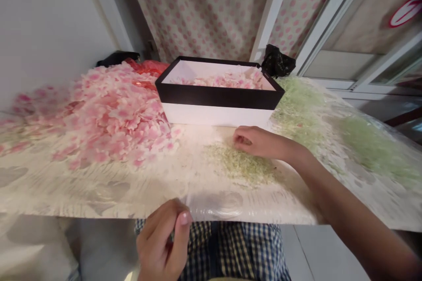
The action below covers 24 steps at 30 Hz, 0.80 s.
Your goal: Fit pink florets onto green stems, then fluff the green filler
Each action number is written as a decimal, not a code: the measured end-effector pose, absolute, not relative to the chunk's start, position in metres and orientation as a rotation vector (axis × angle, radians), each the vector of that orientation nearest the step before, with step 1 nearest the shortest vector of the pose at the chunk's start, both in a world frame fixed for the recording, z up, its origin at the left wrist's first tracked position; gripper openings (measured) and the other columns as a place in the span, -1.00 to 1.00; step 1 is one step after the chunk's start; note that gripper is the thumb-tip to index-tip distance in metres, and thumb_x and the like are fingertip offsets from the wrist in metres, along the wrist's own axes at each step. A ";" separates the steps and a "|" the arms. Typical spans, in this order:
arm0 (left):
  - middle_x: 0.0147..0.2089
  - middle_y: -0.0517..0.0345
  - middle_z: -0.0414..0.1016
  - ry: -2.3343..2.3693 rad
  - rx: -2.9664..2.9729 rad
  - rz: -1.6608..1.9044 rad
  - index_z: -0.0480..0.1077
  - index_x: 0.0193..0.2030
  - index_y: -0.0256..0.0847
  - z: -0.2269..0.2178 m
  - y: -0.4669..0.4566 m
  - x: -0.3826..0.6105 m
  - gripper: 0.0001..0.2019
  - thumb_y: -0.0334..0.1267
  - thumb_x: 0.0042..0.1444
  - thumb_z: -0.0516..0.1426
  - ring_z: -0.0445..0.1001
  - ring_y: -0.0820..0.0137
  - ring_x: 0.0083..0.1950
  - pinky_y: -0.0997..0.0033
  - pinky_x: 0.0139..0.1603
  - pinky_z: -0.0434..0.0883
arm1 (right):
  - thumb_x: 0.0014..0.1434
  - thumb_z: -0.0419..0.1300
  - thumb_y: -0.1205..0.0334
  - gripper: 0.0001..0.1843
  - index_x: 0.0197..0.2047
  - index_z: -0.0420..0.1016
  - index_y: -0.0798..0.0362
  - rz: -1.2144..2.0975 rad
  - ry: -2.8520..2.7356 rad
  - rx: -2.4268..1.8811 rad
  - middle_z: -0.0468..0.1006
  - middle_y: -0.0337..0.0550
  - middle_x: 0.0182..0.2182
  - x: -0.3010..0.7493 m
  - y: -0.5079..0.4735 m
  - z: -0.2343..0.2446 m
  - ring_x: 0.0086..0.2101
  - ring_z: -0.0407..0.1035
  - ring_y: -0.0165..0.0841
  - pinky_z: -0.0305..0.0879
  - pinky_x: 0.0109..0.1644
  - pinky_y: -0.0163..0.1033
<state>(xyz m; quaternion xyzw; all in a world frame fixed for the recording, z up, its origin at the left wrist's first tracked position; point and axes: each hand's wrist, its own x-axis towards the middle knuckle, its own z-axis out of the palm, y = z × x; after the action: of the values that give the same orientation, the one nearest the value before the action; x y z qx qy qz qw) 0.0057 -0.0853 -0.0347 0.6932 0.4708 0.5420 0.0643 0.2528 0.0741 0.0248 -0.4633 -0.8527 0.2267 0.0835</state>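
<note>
My right hand [255, 141] rests over a small pile of fine pale-green bits [247, 167] on the table, just in front of a black-and-white box [217, 112]. Its fingers are curled in towards the thumb, and whatever may be inside them is hidden. Down at the near table edge, my left hand [165, 239] is closed, thumb lying against the bent fingers; I see nothing sticking out of it. Pink and white artificial petals [227, 80] lie inside the open box. A large heap of the same petals [115, 114] spreads to the left of it.
The table [141, 193] has a glossy patterned plastic cover. More pale-green material [376, 145] lies at the right and beside the box. A black plastic bag [278, 61] and red plastic [148, 68] sit at the back. Behind hangs a dotted curtain [204, 9].
</note>
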 end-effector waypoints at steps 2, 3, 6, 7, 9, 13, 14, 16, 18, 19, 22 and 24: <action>-0.53 0.26 0.35 1.603 2.018 1.546 0.30 -0.48 -0.21 -0.023 -0.078 -0.004 -0.73 -0.36 0.27 0.02 0.34 0.55 -0.53 0.50 -0.51 0.26 | 0.16 0.09 0.29 -0.93 -0.34 0.37 0.03 0.726 -2.575 -1.401 0.49 -0.14 -0.31 0.251 0.073 0.023 -0.35 0.34 -0.33 0.18 -0.31 -0.25; -0.55 0.27 0.33 1.704 1.987 1.533 0.30 -0.49 -0.19 -0.014 -0.072 -0.011 -0.71 -0.31 0.29 0.01 0.34 0.53 -0.53 0.48 -0.50 0.25 | 0.16 0.07 0.30 -0.93 -0.36 0.35 0.03 0.731 -2.589 -1.402 0.48 -0.15 -0.34 0.250 0.072 0.022 -0.37 0.33 -0.34 0.15 -0.33 -0.26; -0.42 0.22 0.43 1.977 1.997 1.480 0.38 -0.34 -0.16 0.015 -0.040 -0.037 -0.85 -0.22 0.24 0.06 0.42 0.43 -0.38 0.45 -0.42 0.31 | 0.15 0.02 0.37 -0.89 -0.41 0.24 0.03 0.652 -2.594 -1.430 0.41 -0.20 -0.43 0.248 0.070 0.024 -0.45 0.25 -0.38 0.06 -0.39 -0.27; -0.39 0.18 0.44 2.065 2.008 1.414 0.39 -0.31 -0.16 0.025 -0.026 -0.046 -0.86 -0.21 0.21 0.06 0.44 0.38 -0.33 0.45 -0.46 0.30 | 0.14 0.00 0.40 -0.87 -0.42 0.20 0.02 0.607 -2.586 -1.443 0.38 -0.22 -0.46 0.248 0.069 0.025 -0.47 0.22 -0.39 0.04 -0.41 -0.27; -0.29 0.08 0.50 2.164 2.175 1.147 0.41 -0.24 -0.21 0.038 0.002 -0.060 -0.85 -0.27 0.17 0.03 0.47 0.27 -0.24 0.32 -0.29 0.41 | 0.14 -0.04 0.42 -0.86 -0.41 0.14 0.02 0.528 -2.572 -1.456 0.33 -0.24 -0.50 0.247 0.069 0.025 -0.48 0.19 -0.39 0.02 -0.41 -0.26; 0.19 -0.01 0.40 1.880 2.644 0.435 0.34 0.14 -0.19 0.043 0.046 -0.075 -0.54 -0.46 0.11 -0.07 0.34 0.12 0.17 0.02 0.21 0.28 | 0.20 -0.05 0.37 -0.87 -0.33 0.27 0.02 0.552 -2.558 -1.403 0.40 -0.21 -0.44 0.248 0.069 0.025 -0.43 0.27 -0.36 0.11 -0.35 -0.25; 0.23 0.00 0.37 1.827 2.689 0.347 0.31 0.18 -0.18 0.040 0.053 -0.077 -0.50 -0.48 0.10 -0.07 0.30 0.09 0.22 -0.03 0.23 0.25 | 0.22 -0.03 0.34 -0.87 -0.28 0.32 0.02 0.605 -2.558 -1.376 0.45 -0.18 -0.39 0.249 0.069 0.025 -0.39 0.32 -0.35 0.15 -0.32 -0.25; 0.22 0.00 0.39 1.785 2.718 0.266 0.34 0.16 -0.17 0.034 0.063 -0.079 -0.52 -0.46 0.10 -0.05 0.27 0.03 0.23 -0.09 0.25 0.22 | 0.24 0.01 0.27 -0.83 -0.16 0.41 0.01 0.714 -2.573 -1.314 0.51 -0.12 -0.23 0.250 0.069 0.025 -0.27 0.39 -0.30 0.24 -0.20 -0.23; 0.11 -0.05 0.48 1.765 2.688 0.289 0.42 0.06 -0.19 0.028 0.070 -0.081 -0.61 -0.41 0.11 -0.03 0.32 -0.01 0.18 -0.13 0.22 0.22 | 0.25 0.04 0.20 -0.79 -0.10 0.43 0.01 0.792 -2.603 -1.270 0.50 -0.07 -0.11 0.251 0.067 0.025 -0.17 0.40 -0.26 0.27 -0.08 -0.20; 0.03 -0.09 0.52 1.749 2.660 0.318 0.46 -0.02 -0.21 0.025 0.073 -0.081 -0.66 -0.38 0.12 -0.03 0.35 -0.02 0.14 -0.14 0.20 0.22 | 0.25 0.06 0.17 -0.77 -0.08 0.43 0.01 0.820 -2.617 -1.259 0.49 -0.05 -0.09 0.251 0.067 0.026 -0.14 0.40 -0.25 0.27 -0.05 -0.18; -0.09 -0.12 0.56 1.671 2.579 0.386 0.51 -0.20 -0.26 0.020 0.077 -0.082 -0.72 -0.29 0.16 -0.03 0.45 0.02 0.01 -0.08 0.12 0.30 | 0.23 0.09 0.11 -0.78 -0.14 0.43 0.02 0.916 -2.631 -1.263 0.49 -0.06 -0.11 0.250 0.065 0.027 -0.17 0.40 -0.25 0.29 -0.08 -0.18; -0.10 -0.09 0.57 1.611 2.546 0.414 0.50 -0.23 -0.25 0.020 0.076 -0.082 -0.72 -0.26 0.18 -0.03 0.49 0.09 -0.06 0.02 0.05 0.35 | 0.21 0.11 0.10 -0.82 -0.23 0.43 0.02 0.960 -2.629 -1.278 0.51 -0.09 -0.17 0.249 0.065 0.028 -0.21 0.40 -0.26 0.29 -0.13 -0.20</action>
<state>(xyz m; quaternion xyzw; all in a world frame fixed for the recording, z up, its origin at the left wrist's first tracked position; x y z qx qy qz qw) -0.0824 0.0763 0.0196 0.8361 0.5290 0.1358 0.0502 0.2491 0.0645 0.0280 -0.4152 -0.8540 0.3119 0.0322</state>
